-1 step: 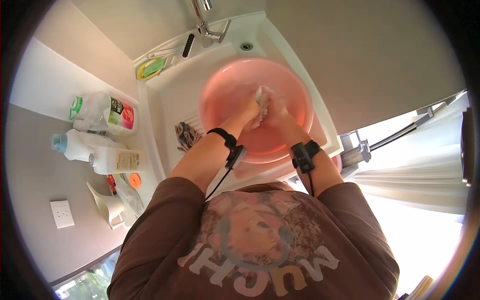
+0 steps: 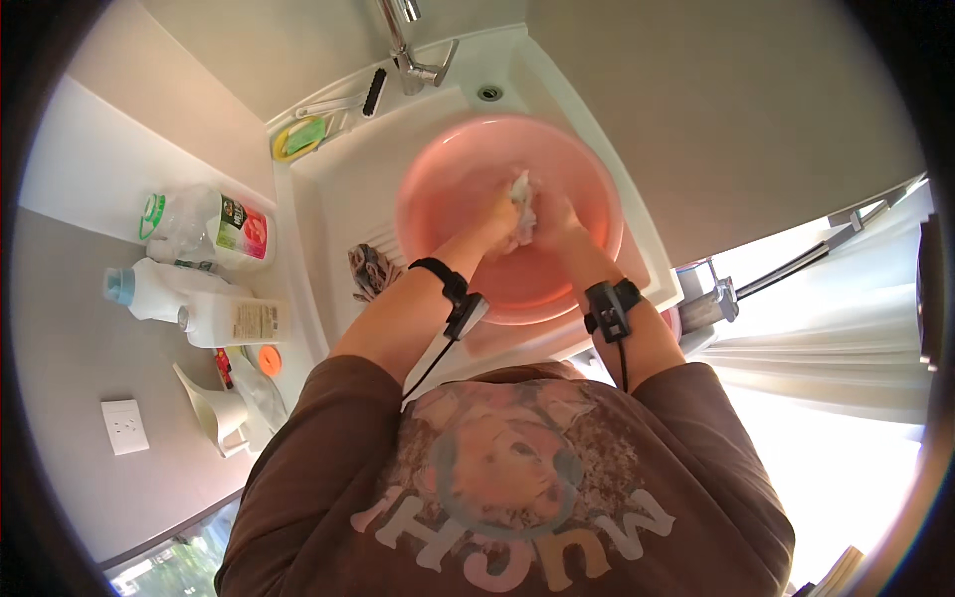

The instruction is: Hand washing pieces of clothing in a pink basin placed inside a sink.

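In the pink basin, a crumpled white cloth is bunched between my two hands. My left hand is closed on its left side. At the cloth's right edge, my right hand is closed against it, with its fingers partly smeared by motion. Both hands are down inside the basin, which stands in a white sink. A dark patterned cloth lies bunched on the sink's ribbed slope, left of the basin.
A chrome faucet rises at the back near the drain. A black-bristled brush lies on the rear ledge. Along the left stand a clear jug, white bottles and a white scoop. Cords hang from my wrist bands.
The white cloth and my hands have shifted slightly within the basin. My right forearm has turned a little, and its wrist band with it.
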`<state>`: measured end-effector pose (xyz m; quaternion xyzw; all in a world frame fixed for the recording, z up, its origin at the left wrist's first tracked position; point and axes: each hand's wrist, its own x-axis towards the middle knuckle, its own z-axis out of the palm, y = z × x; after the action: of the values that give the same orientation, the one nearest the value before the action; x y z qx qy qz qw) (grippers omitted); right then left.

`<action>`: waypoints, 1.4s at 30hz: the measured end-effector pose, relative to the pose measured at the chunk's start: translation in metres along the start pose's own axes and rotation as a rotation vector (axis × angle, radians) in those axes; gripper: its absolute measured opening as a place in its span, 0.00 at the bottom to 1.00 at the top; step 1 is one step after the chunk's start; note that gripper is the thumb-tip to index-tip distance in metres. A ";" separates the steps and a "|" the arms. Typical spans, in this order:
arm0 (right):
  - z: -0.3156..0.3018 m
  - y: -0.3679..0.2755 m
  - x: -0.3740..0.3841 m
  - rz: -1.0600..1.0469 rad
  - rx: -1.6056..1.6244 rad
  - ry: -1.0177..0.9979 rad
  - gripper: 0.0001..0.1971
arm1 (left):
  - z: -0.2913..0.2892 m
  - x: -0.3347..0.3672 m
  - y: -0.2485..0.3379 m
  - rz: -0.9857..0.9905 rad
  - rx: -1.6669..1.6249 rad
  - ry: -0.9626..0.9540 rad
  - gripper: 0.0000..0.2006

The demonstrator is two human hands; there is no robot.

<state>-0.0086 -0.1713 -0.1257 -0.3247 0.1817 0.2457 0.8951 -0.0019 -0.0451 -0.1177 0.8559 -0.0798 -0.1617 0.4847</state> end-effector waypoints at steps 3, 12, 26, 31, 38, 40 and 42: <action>0.010 -0.008 -0.015 -0.015 0.228 0.134 0.26 | -0.011 -0.027 0.034 -0.010 -0.390 0.056 0.16; -0.001 0.016 -0.012 -0.119 0.453 0.153 0.24 | -0.001 -0.051 0.048 0.544 0.302 0.080 0.19; -0.001 0.001 -0.012 -0.297 -0.443 0.537 0.22 | -0.011 -0.016 0.055 0.313 0.733 0.187 0.19; -0.010 -0.026 -0.047 -0.406 -1.445 0.719 0.26 | -0.054 0.018 0.022 -0.086 -0.037 0.176 0.24; 0.000 -0.005 -0.038 -0.260 -2.010 0.637 0.46 | -0.059 0.020 0.008 0.193 0.906 -0.270 0.46; 0.012 0.001 -0.043 -0.155 -2.143 0.535 0.45 | -0.051 0.017 0.007 0.217 0.986 -0.379 0.48; 0.010 0.007 -0.047 -0.041 -2.263 0.445 0.44 | -0.040 0.015 0.006 -0.030 1.152 -0.588 0.54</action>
<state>-0.0492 -0.1754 -0.0993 -0.9806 0.0059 0.1910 0.0439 0.0264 -0.0206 -0.0962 0.9000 -0.2710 -0.3274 -0.0966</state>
